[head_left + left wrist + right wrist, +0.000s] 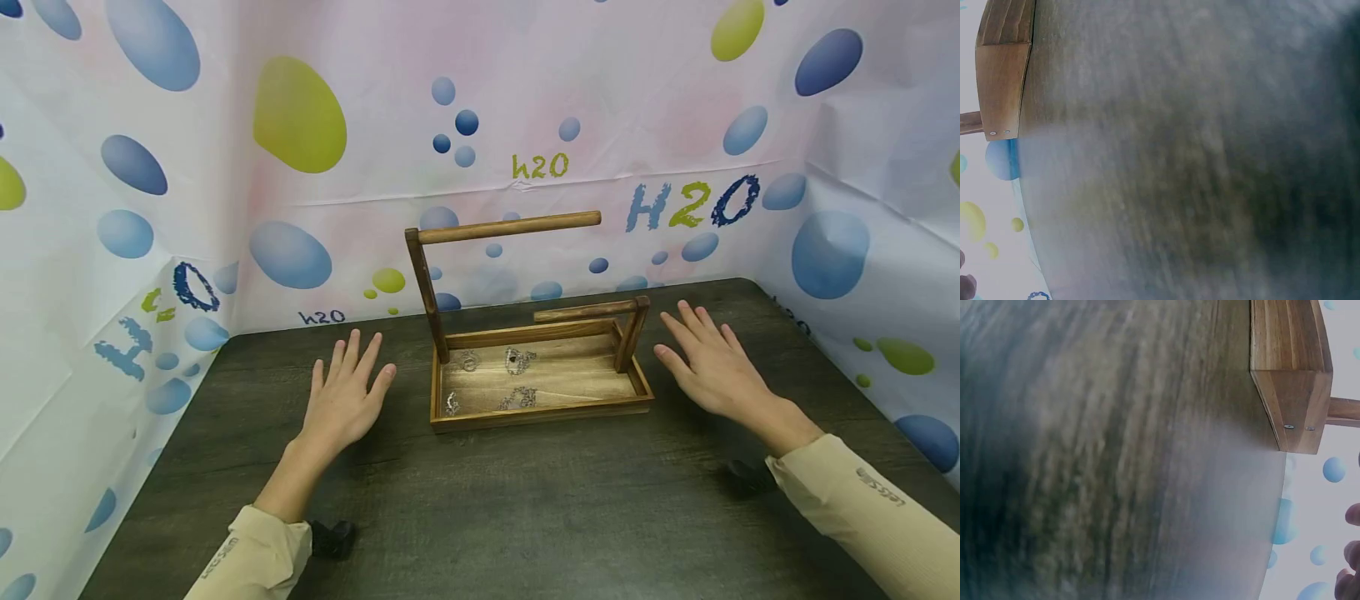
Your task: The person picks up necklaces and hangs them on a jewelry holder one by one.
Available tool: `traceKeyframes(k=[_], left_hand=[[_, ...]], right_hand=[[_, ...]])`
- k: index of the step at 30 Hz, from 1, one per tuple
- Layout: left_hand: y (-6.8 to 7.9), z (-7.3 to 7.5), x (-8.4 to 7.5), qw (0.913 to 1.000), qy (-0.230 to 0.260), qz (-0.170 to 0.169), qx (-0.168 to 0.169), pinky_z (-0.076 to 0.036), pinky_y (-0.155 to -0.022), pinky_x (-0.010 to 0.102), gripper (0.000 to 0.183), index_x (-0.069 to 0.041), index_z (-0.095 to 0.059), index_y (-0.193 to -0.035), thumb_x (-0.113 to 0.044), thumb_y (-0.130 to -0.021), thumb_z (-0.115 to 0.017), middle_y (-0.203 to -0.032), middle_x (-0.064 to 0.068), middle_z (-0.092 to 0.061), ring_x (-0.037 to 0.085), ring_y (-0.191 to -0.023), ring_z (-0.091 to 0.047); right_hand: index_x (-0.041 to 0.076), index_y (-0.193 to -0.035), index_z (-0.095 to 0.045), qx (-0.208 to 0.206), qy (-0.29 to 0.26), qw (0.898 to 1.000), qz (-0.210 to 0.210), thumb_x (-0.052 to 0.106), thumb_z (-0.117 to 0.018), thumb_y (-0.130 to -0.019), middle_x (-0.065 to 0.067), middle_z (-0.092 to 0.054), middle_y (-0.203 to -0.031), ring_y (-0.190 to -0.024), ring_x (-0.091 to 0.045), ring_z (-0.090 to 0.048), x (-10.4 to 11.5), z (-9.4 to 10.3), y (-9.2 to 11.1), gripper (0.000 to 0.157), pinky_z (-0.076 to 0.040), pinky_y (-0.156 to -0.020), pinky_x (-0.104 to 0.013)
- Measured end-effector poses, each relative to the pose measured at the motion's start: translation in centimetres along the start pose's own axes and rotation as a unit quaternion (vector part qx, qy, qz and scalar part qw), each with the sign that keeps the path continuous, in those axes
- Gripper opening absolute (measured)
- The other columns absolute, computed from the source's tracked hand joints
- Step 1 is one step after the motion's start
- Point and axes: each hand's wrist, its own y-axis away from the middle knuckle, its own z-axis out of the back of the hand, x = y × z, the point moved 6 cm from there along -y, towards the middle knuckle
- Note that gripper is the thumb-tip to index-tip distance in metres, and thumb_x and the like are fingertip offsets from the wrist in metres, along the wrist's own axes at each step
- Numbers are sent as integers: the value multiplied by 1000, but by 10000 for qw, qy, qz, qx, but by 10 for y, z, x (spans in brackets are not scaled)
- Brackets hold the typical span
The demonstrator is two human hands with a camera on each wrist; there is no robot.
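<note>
Between my hands stands a wooden jewelry stand (pixel 540 414), a shallow tray with a tall post and bar on its left and a shorter post and bar on its right. Inside the tray lie several small silvery jewelry pieces (pixel 519 360), too small to make out fully. Left of the stand, my left hand (pixel 342 404) is spread palm down with nothing in it. On the other side my right hand (pixel 711 364) is likewise spread and holds nothing. Both wrist views show the ends of the wooden tray (pixel 1002 90) and a few fingertips (pixel 1352 553).
The dark wood-grain table (pixel 525 508) carries the stand near its back edge. A white curtain (pixel 570 75) with blue and green dots hangs behind and along both sides. Beige sleeves (pixel 862 492) cover my forearms, with a dark object (pixel 333 539) at the left cuff.
</note>
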Motion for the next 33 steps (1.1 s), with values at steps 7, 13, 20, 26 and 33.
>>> traceKeyframes(k=[7,13,20,26,33], left_hand=[[3,-2,1,9999,98,54,96,7,-114,64,73,-20,-10,-164,-60,-105,-21,-167,13,6,38,-152,5],[5,-1,2,9998,151,67,84,4,-115,64,73,-20,-9,-164,-61,-104,-19,-167,13,6,38,-152,5],[4,1,0,9995,306,48,13,4,-115,63,73,-21,-10,-164,-61,-105,-21,-167,13,4,37,-152,4],[3,0,-5,9973,729,-21,-6,1,-115,65,73,-20,-7,-164,-60,-105,-23,-167,13,2,36,-152,2],[1,-1,-12,9822,1875,-67,-63,-4,-114,66,71,-24,4,-163,-55,-107,-26,-168,11,2,36,-152,-1]], right_hand=[[1,-160,-18,59,-37,10000,25,48,-32,-108,-22,1,-166,-150,-44,2,2,-2,1,71,0,-113,-67],[-1,-159,-20,17,-84,9999,66,48,-32,-108,-24,1,-165,-150,-44,1,5,0,2,72,-1,-113,-67],[0,-160,-19,-57,-114,9999,78,47,-34,-108,-24,1,-165,-150,-44,2,5,3,2,71,-3,-114,-67],[-1,-159,-20,-197,-194,9996,112,45,-37,-108,-25,-2,-165,-150,-46,-3,8,6,4,71,-12,-112,-68],[2,-160,-19,-348,-394,9986,61,46,-39,-107,-22,-4,-166,-149,-47,-10,13,11,8,71,-19,-107,-71]])
